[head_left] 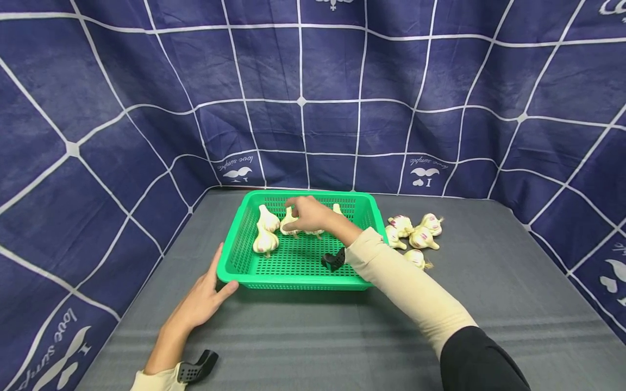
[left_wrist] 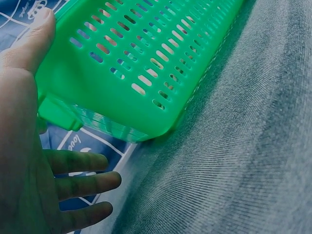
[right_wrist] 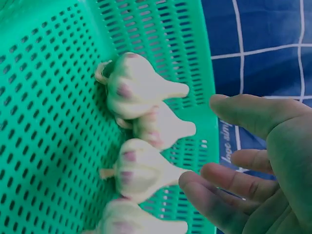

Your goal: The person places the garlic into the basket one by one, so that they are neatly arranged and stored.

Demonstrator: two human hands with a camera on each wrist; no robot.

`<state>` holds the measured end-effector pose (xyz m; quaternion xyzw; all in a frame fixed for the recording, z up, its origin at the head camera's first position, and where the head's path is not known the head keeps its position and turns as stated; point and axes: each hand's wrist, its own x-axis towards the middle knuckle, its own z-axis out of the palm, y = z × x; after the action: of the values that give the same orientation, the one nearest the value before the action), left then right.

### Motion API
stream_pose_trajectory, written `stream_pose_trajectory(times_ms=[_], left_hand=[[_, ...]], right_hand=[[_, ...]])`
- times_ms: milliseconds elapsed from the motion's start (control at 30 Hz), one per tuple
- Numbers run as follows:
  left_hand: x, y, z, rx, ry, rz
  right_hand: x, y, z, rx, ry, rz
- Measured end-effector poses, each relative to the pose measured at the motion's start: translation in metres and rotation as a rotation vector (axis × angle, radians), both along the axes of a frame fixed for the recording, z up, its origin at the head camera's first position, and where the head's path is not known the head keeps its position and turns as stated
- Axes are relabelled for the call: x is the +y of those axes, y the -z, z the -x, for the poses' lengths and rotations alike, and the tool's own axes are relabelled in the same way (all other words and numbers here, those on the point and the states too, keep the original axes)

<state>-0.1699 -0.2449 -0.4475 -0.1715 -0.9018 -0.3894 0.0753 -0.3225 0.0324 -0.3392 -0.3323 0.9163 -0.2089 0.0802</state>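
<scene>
Head view, clock centred on the basket, 12 = far side. Nearest, approx 8 o'clock: L hand (head_left: 199, 297) at the near corner of the green basket (head_left: 303, 279), which sits on the grey surface (head_left: 293, 342). Its thumb is at the corner, apparently touching; L fingers (left_wrist: 90, 185) straight & spread, no grip, w/ three clear of the wall per L wrist view. OK for steadying IMO: light contact should do, tho a rim hold would be safer if the basket slides.

Further off, R hand (head_left: 308, 213) is over the basket's far half, approx 12 o'clock. R fingers loosely bent, wide gap btwn thumb & the rest, nothing held; one fingertip v. close to a stem, can't tell if touching. Garlic bulbs (head_left: 265, 242) sit inside, approx 9 to 1 o'clock; R wrist view shows four in a row, stems toward the far wall. Step looks like tending that row: prob. best to pinch round bodies, not thin stems, & lift away w/o nudging neighbours. Loose bulbs (head_left: 423, 238) lie outside, approx 3 o'clock. Farthest, past 12: blue cloth (head_left: 332, 70).
</scene>
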Motion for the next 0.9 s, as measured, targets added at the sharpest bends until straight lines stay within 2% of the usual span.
stream_pose_trajectory(times_ms=[267,600,900], left_hand=[[0.000,0.000,0.001,0.014,-0.002,0.007],[0.001,0.001,0.002,0.018,0.005,0.004],[0.000,0.003,0.001,0.007,0.013,-0.019]], right_hand=[[0.030,-0.001,-0.002,-0.002,0.013,0.045],[0.084,-0.005,-0.011,-0.012,0.068,0.171],[0.131,-0.002,-0.018,0.030,0.116,0.207]])
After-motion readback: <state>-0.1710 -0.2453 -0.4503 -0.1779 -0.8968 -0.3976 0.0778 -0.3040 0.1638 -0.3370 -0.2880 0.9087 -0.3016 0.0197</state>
